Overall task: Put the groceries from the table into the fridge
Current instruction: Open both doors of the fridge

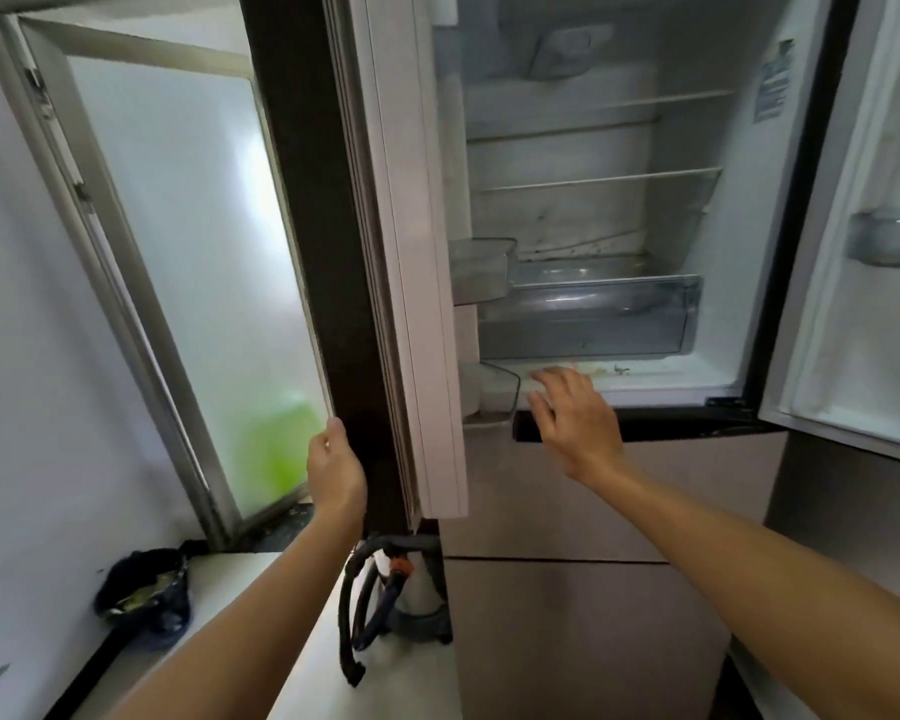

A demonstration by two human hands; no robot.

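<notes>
White wall and a frosted window (188,241) in a metal frame fill the left side of the head view, with a green blur low behind the glass. To the right stands the fridge (593,210), both upper doors swung open. Its wire shelves (601,180) are bare, and a clear drawer (588,317) sits at the bottom of the compartment. A small clear bin (481,267) hangs on the left door (411,252); another bin (889,239) shows on the right door. A blue-and-white label (774,80) is stuck on the inner right wall, but its writing is too blurred to read.

The left hand (336,467) grips the dark outer edge of the left door, fingers wrapped around it. The right hand (575,418) hovers at the fridge's lower sill, fingers apart and holding nothing.

Below the window, a dark bag (144,589) lies on the white table (240,605), and black hoses (365,610) hang beside the fridge. No groceries are in view.
</notes>
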